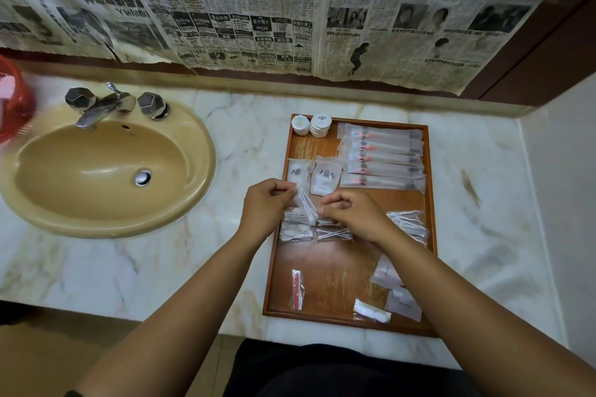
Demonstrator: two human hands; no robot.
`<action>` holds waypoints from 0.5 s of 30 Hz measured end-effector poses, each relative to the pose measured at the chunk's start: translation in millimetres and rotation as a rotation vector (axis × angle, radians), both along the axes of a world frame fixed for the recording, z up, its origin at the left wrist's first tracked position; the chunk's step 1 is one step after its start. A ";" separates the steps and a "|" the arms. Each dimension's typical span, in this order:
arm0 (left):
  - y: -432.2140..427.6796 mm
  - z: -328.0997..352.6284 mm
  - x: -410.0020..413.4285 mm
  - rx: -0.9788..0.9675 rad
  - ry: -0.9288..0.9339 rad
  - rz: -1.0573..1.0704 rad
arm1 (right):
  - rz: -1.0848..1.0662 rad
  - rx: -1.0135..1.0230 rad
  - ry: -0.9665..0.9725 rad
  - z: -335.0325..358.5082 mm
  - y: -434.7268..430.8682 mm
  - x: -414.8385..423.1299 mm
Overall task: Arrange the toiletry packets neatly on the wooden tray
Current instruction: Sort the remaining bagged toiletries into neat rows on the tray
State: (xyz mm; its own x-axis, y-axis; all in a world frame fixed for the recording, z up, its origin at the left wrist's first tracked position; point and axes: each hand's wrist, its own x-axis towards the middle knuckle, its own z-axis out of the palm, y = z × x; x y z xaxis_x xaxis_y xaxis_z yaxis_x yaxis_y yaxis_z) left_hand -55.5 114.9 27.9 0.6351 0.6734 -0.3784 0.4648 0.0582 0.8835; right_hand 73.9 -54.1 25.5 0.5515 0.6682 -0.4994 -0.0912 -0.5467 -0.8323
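A wooden tray lies on the marble counter. Both hands meet over its left middle. My left hand pinches the top of a clear cotton swab packet, and my right hand pinches its lower end. Under it lies a pile of similar swab packets, with another pile at the right rim. Several toothbrush packets are lined up at the top right. Two white sachets sit beside them, and round soaps are stacked in the top left corner.
Loose packets lie at the tray's near end: a red-and-white one, a small clear one and frosted ones partly under my right forearm. A tan sink with a metal tap is left. A red basket stands far left.
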 end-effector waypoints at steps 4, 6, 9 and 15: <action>-16.2 -3.8 7.2 -0.057 -0.010 0.031 | -0.085 0.001 0.031 -6.8 -18.9 5.9; -23.9 -4.8 11.5 -0.076 -0.003 0.032 | -0.112 0.007 0.048 -6.5 -26.6 8.5; -34.3 -7.3 15.4 -0.061 0.031 0.038 | -0.058 0.009 0.037 -2.4 -36.0 5.1; -51.1 -11.5 13.0 0.033 0.119 -0.091 | -0.050 -0.081 -0.203 -15.8 -53.2 2.2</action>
State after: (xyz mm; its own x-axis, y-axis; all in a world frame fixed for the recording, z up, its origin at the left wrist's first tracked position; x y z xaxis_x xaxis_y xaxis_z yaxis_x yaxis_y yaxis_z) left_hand -42.4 63.8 16.4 0.6457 0.6289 -0.4331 0.5684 -0.0171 0.8226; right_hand 76.1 -107.3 9.7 0.6775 0.5995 -0.4262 0.0448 -0.6119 -0.7896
